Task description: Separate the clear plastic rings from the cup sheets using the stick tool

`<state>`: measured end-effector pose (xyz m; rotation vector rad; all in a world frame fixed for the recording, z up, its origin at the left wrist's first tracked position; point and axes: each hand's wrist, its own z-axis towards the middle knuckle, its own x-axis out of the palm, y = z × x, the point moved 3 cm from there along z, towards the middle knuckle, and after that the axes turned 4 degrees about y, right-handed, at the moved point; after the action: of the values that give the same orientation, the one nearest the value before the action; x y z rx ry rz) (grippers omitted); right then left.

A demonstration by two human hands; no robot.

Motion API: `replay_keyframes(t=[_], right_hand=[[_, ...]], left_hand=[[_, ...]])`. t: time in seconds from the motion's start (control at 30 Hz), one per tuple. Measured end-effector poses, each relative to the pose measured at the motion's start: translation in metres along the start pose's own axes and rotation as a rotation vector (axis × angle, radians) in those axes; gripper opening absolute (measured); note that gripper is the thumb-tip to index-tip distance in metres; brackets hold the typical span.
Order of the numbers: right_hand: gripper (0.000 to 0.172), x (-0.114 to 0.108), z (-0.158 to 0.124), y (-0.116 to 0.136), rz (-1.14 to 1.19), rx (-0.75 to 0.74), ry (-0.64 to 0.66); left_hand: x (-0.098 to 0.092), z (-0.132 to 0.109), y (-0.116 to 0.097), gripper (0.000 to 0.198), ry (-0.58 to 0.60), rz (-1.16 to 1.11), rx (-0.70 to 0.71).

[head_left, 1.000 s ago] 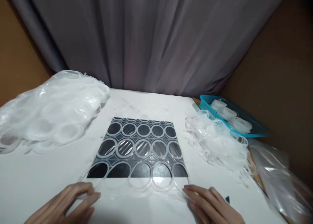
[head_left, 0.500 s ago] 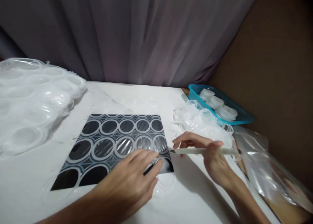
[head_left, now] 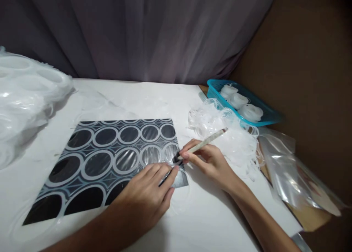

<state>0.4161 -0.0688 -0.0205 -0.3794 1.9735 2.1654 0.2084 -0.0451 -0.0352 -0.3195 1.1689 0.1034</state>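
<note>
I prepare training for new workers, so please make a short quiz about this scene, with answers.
1. Which hand holds the pale pen-like tool: A) left, or B) right?
2. True or false: in this view, the left hand covers part of the patterned sheet.
3. Fill in the colour: white bundles sit in the ____ basket.

Key: 1. B, the right hand. 2. True. 3. Blue.

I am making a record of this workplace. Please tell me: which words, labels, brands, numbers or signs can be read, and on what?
None can be read. The dark sheet shows only a pattern; on the pale pen-like tool and blue basket, I see no lettering.
</note>
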Motion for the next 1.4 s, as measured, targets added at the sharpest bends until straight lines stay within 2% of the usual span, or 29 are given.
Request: replay_keyframes(t=[0.17, 0.47, 0.57, 0.63, 0.73, 0.83, 0.97, 1.13, 1.2, 1.33, 1.37, 1.4], right_hand=[[0.022, 0.007, 0.001, -0.011, 0.074, 0.042, -0.019], [0.023, 0.008, 0.003, -0.011, 0.020, 0.048, 0.016], [0.020, 0.005, 0.000, -0.002, -0.080, -0.059, 0.040], [0.018, 0.004, -0.008, 0.006, -0.181, -0.154, 0.104], [0.032, 0.004, -0.024, 0.013, -0.365, -0.259, 0.231], [0.045, 0.006, -0.035, 0.010, -0.567, -0.331, 0.251], [0.048, 0.011, -0.029, 0.001, -0.753, -0.423, 0.176], [0.041, 0.002, 0.006, 0.011, -0.831, -0.445, 0.046], [0.035, -0.008, 0.023, 0.021, -0.758, -0.421, -0.090], [0.026, -0.023, 0.040, 0.031, -0.498, -0.297, -0.491], [0.027, -0.022, 0.040, 0.030, -0.452, -0.250, -0.531], [0.028, -0.018, 0.038, 0.029, -0.416, -0.198, -0.518]], left_hand=[[0.003, -0.002, 0.000, 0.040, 0.013, 0.002, -0.015], [0.004, 0.000, 0.000, 0.038, -0.045, 0.014, 0.012], [0.005, 0.000, 0.000, 0.038, -0.024, 0.022, 0.002], [0.004, 0.000, 0.000, 0.036, 0.005, 0.014, 0.007], [0.001, 0.001, 0.000, 0.029, 0.040, -0.005, 0.040], [-0.003, 0.003, 0.002, 0.024, 0.072, -0.039, 0.050], [-0.005, 0.003, 0.004, 0.028, 0.083, -0.034, 0.027], [-0.004, 0.002, 0.003, 0.034, 0.072, -0.030, 0.017], [-0.003, 0.001, 0.003, 0.038, 0.083, -0.049, 0.015], [-0.002, -0.007, 0.005, 0.045, 0.122, -0.072, -0.011], [-0.003, -0.012, 0.007, 0.047, 0.125, -0.068, -0.021], [-0.005, -0.017, 0.008, 0.049, 0.116, -0.052, -0.027]])
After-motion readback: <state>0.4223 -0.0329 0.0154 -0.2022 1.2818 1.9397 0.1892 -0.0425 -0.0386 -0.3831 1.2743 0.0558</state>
